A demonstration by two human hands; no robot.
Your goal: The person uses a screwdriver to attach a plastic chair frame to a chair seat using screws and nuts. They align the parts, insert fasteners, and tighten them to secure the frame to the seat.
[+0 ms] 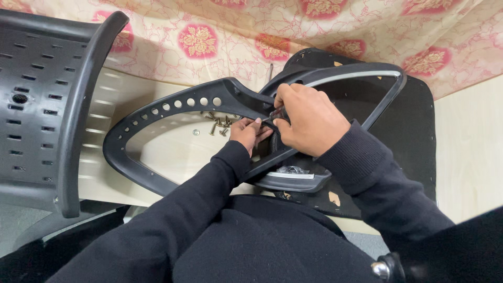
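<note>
You are working on a black armrest [173, 112] lying flat on the bench [469, 152] in the middle of the frame, its open loop stretching to the left and a row of round holes running along its upper bar. Your right hand [309, 120] is closing around a small dark tool [276, 113] at the joint where the armrest is meeting a second armrest [367, 78] to the right; its fingers are curled tight over the handle. Your left hand [250, 133] is sitting just below and left of it, fingertips pinching at the same joint, though what they are gripping is hidden. Inside the loop, just left of your hands, a small heap of screws [220, 124] is lying on the bench, with a washer [195, 132] a little apart. A black seat base [419, 136] is lying under the second armrest. A perforated black backrest [42, 99] is filling the left edge of the frame. A floral cloth [220, 36] is covering the top of the frame.
</note>
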